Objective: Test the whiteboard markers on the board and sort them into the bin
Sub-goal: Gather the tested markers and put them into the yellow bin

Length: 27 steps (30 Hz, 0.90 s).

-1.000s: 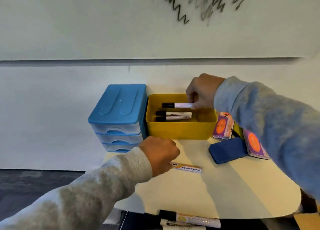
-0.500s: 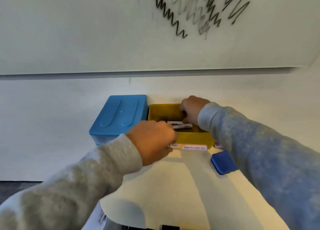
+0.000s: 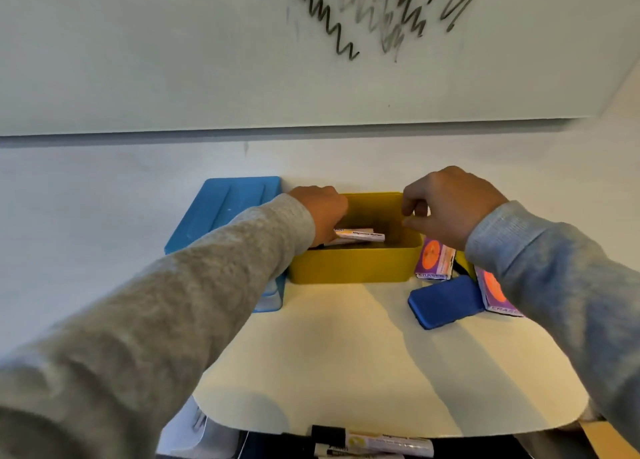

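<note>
A yellow bin (image 3: 349,264) stands at the back of the cream table (image 3: 346,354), against the wall. My left hand (image 3: 322,213) reaches into the bin from the left and grips a white whiteboard marker (image 3: 362,234), which lies low inside on top of other markers. My right hand (image 3: 446,206) hovers over the bin's right rim with loosely curled fingers and nothing in them. Black zigzag test scribbles (image 3: 332,26) mark the whiteboard above. Two more markers (image 3: 388,443) lie below the table's near edge.
A blue drawer unit (image 3: 228,206) stands just left of the bin, partly behind my left sleeve. To the bin's right lie a blue eraser (image 3: 445,301) and two purple-and-orange eraser packs (image 3: 434,259).
My left hand lifted the marker off the table and carried it into the bin. My right hand let go of its marker in the bin and rose to the right rim.
</note>
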Motion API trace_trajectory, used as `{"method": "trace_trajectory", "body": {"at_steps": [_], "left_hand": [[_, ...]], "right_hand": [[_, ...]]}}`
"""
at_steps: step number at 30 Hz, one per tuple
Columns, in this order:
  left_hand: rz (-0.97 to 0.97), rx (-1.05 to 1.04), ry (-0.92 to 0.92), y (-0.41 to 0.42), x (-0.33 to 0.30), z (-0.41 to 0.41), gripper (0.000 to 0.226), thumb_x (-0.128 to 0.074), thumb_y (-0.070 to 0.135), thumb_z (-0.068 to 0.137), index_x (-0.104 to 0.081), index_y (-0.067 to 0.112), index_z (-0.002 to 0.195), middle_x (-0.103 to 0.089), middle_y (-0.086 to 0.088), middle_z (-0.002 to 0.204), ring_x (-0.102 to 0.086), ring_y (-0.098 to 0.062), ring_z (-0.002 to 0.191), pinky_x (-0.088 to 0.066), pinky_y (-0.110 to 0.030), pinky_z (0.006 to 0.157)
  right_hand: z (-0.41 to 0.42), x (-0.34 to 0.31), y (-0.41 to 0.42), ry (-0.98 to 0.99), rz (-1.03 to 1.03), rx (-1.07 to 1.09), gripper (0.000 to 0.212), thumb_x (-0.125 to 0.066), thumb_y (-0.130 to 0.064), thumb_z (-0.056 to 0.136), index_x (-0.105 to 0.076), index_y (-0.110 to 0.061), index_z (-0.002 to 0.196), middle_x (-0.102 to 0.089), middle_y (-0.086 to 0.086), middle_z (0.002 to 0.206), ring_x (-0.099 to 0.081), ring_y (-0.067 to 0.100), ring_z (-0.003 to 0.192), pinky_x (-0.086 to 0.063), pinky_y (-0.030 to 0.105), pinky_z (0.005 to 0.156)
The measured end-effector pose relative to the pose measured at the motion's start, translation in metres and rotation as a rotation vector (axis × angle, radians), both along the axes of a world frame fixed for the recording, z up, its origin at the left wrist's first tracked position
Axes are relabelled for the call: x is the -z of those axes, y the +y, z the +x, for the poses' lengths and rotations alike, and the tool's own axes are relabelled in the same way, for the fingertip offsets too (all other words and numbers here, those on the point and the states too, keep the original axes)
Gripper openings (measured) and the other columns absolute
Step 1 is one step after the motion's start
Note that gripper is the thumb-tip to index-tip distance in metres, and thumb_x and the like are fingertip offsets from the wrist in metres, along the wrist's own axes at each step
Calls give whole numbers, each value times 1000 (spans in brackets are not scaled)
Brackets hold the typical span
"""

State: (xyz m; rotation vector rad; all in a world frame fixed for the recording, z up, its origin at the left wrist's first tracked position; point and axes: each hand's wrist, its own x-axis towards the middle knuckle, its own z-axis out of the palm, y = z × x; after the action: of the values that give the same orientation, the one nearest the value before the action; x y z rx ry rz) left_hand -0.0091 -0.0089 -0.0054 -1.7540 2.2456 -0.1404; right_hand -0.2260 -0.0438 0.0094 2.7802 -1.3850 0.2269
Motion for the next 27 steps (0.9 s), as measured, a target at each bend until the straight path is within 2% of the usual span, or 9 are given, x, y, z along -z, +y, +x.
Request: {"method": "trace_trajectory", "body": {"at_steps": [3, 5, 8, 10, 13, 16, 20, 24, 27], "left_hand": [[5, -11, -4, -4, 10, 1, 15, -62, 30, 95, -61, 17, 89, -54, -3, 91, -53, -18, 67, -45, -32, 61], [-28, -4, 26, 0, 10, 3, 17, -61, 32, 96, -60, 17, 88, -52, -2, 84, -50, -16, 64, -43, -32, 59], [-109, 38, 122, 14, 3, 9, 23, -61, 36, 94, -66, 18, 108, -62, -5, 100, -62, -25, 82, -50, -36, 66], [-150, 91, 209, 29, -2, 12, 24, -61, 37, 93, -65, 20, 109, -63, -3, 104, -61, -25, 91, -50, -37, 70], [-199, 176, 288, 62, -5, 11, 15, -60, 36, 94, -63, 23, 101, -61, 4, 100, -56, -17, 88, -40, -32, 67], [-198, 226, 351, 103, 5, 8, 12, -59, 37, 93, -63, 26, 96, -60, 9, 95, -55, -13, 82, -40, -29, 64], [-101, 253, 388, 148, 28, 6, 16, -54, 44, 93, -61, 28, 94, -58, 12, 92, -54, -9, 79, -47, -30, 60], [-34, 249, 405, 170, 44, 5, 16, -53, 45, 94, -58, 30, 93, -56, 12, 91, -45, -7, 74, -43, -29, 59], [16, 247, 402, 177, 54, 4, 16, -50, 47, 94, -56, 32, 94, -55, 12, 93, -46, -8, 76, -41, -28, 61]], "right_hand": [[-2, 2, 15, -32, 10, -57, 8, -71, -36, 88, -65, -32, 84, -60, -10, 79, -58, 17, 77, -44, 30, 65], [-1, 5, 28, -64, 50, -110, 7, -71, -35, 88, -67, -32, 84, -60, -12, 79, -59, 14, 77, -50, 33, 67], [4, 9, 54, -110, 148, -228, 2, -73, -33, 86, -73, -31, 86, -64, -14, 79, -59, 8, 73, -56, 37, 70], [7, 14, 75, -95, 240, -329, 6, -74, -36, 86, -75, -30, 87, -66, -15, 78, -61, 4, 71, -56, 34, 71], [5, 31, 104, -28, 381, -440, 13, -74, -43, 83, -74, -31, 89, -67, -18, 75, -62, 2, 71, -54, 31, 69], [-1, 51, 131, 55, 518, -476, 23, -70, -52, 81, -69, -33, 95, -64, -19, 81, -60, 3, 77, -50, 29, 66], [-5, 68, 156, 221, 527, -492, 36, -65, -61, 82, -56, -34, 105, -56, -17, 97, -56, 10, 86, -45, 31, 68], [2, 74, 167, 347, 512, -501, 37, -61, -60, 86, -50, -32, 108, -51, -13, 108, -49, 18, 80, -35, 32, 67], [8, 74, 171, 406, 465, -508, 35, -58, -54, 91, -50, -27, 112, -52, -7, 114, -57, 25, 86, -35, 33, 67]]}}
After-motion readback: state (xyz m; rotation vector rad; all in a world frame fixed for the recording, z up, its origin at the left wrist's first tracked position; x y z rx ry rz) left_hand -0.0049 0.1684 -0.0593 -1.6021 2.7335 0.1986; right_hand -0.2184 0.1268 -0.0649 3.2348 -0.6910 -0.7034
